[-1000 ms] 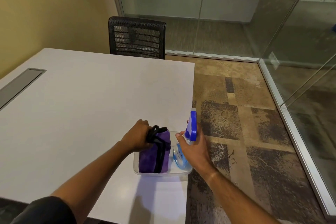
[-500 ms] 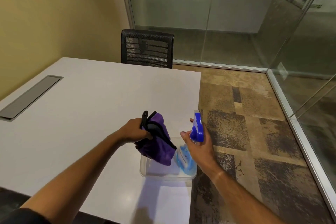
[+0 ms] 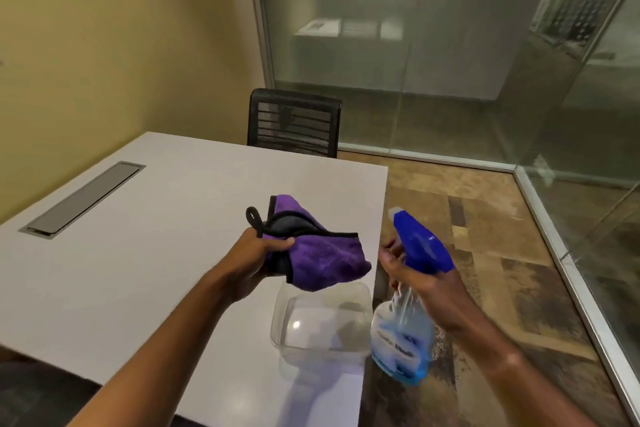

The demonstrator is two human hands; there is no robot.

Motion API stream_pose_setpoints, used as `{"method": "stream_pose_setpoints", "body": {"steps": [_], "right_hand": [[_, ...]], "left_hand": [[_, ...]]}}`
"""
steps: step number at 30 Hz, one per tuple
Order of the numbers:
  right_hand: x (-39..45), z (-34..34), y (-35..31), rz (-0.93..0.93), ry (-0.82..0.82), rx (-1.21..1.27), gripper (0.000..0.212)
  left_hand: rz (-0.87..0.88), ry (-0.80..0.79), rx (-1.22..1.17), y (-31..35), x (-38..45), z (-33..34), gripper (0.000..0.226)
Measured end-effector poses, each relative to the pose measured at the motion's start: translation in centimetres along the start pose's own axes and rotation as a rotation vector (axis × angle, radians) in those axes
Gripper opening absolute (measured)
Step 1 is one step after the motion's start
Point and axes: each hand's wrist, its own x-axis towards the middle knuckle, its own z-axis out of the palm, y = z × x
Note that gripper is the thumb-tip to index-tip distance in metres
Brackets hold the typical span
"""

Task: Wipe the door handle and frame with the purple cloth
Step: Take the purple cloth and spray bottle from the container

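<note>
Both held above table edge (image 3: 375,218): purple cloth (image 3: 322,258) left, spray bottle (image 3: 410,291) right

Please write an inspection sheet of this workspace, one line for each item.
Surface: white table, with a grey cable hatch set in it.
Job's things: purple cloth held in the air above the tub; door handle not in view.
Clutter: clear plastic tub at the table edge, nothing seen in it.
Grippers: left hand closed on the cloth; right hand closed on the blue spray bottle.
Cables: nothing seen.
Surroundings: black mesh chair, glass partition, patterned carpet, yellow wall.
</note>
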Motion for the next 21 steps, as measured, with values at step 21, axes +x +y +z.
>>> {"method": "stream_pose_setpoints", "body": {"steps": [21], "right_hand": [[-4.2,1.6,1.9,0.247,-0.261,-0.33,0.023]], "left_hand": [[0.05,0.057,-0.239,-3.2,-3.4,3.3,0.042]]}}
